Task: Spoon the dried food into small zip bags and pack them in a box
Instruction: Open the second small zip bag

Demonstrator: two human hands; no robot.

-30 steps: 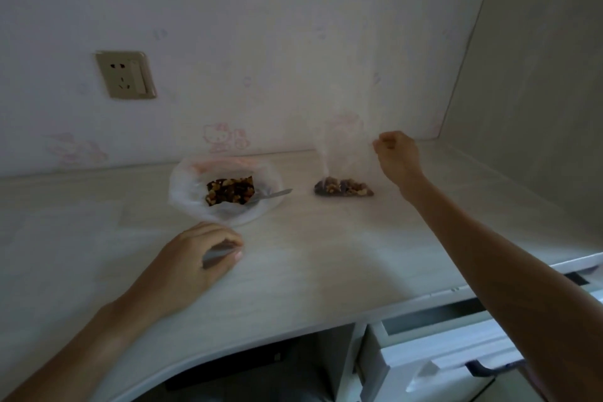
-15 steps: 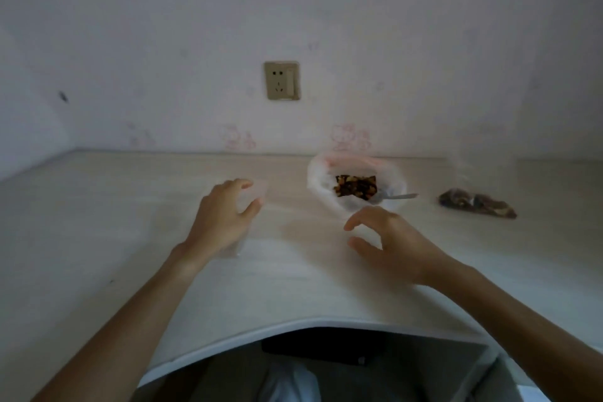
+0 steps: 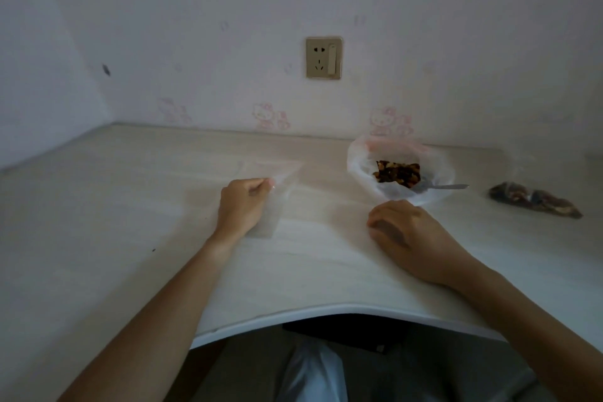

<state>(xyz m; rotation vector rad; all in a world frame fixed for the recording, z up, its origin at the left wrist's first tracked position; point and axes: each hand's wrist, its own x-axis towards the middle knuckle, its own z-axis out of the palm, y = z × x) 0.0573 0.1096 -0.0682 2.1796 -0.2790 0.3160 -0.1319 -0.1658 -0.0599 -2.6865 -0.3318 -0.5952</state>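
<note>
Pale counter [image 3: 137, 192] runs along a wall carrying a socket [image 3: 323, 57]. Largest item: the open plastic bag of dried food [image 3: 400, 170], beyond the right hand, with a spoon [image 3: 440, 187] resting in it, handle pointing right. A filled zip bag [image 3: 535, 200] lies well to the right of that hand. Half a second ago the left hand [image 3: 241, 206] was spread over the counter; it now pinches an empty zip bag [image 3: 277, 186] near its top. The right hand [image 3: 404, 232] has stayed just short of the food bag, fingers loosely curled, holding nothing. Judgement: the next filling cycle is starting; opening the empty bag follows. No box is visible.
</note>
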